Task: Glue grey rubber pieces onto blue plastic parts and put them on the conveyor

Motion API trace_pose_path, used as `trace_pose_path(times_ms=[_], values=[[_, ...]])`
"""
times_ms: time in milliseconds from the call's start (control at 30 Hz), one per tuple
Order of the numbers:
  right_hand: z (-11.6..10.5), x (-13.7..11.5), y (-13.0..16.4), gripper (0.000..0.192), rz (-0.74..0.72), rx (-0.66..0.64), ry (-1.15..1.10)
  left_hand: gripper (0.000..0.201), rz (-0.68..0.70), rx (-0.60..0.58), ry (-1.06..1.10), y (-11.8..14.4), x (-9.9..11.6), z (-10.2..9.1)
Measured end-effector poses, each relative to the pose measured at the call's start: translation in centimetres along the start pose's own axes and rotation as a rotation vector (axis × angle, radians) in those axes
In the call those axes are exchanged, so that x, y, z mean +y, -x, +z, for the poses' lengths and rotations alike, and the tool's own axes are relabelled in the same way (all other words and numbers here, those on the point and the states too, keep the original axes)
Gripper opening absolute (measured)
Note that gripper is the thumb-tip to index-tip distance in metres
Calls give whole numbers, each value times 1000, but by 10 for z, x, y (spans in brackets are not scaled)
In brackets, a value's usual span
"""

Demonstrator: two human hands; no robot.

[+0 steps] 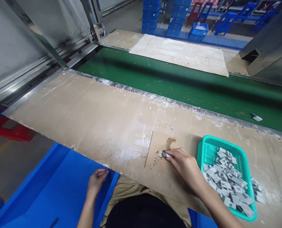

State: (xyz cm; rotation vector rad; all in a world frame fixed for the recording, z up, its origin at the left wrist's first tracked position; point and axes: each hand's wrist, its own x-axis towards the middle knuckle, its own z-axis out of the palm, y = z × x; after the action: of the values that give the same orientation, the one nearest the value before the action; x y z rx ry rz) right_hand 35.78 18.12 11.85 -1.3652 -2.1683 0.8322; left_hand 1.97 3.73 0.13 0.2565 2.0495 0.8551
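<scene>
My right hand [182, 163] pinches a small grey-white piece with a dark rounded end [164, 154]. That end is down at a brown board [151, 152], beside a wet brown smear [170, 143] and scattered shiny droplets. My left hand [97, 182] is closed near the table's front edge, above a blue bin [57, 186]. Something small and dark shows at its fingertips, too small to name. To the right of my right hand stands a green plastic basket [246, 167] holding many grey wedge-like pieces [226, 180].
More grey pieces [258, 191] lie beside the basket's right side. Beyond the worktable [90, 114] runs a green conveyor belt [141, 71], with a single small piece [257, 117] on it. A pale sheet [178, 53] lies on the far side. A red stool [15, 131] stands at left.
</scene>
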Motion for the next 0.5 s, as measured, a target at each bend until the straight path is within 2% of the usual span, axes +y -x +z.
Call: trace_pose_path(times_ms=[133,200,267,333,400,500], values=[[-7,-8,1,19,67,26,-66,55,-41,-179,174,31,27,-13],[-14,-15,2,20,162,55,-180,55,-34,-256,218,50,43,-14],[-19,-24,5,23,276,73,-363,50,24,-326,271,69,59,-8],[-22,-34,9,25,369,75,-540,44,106,-367,309,88,78,10],[-21,-44,15,24,422,74,-654,39,164,-415,324,107,98,37],[-17,-58,23,19,436,94,-731,33,216,-566,381,129,124,79]])
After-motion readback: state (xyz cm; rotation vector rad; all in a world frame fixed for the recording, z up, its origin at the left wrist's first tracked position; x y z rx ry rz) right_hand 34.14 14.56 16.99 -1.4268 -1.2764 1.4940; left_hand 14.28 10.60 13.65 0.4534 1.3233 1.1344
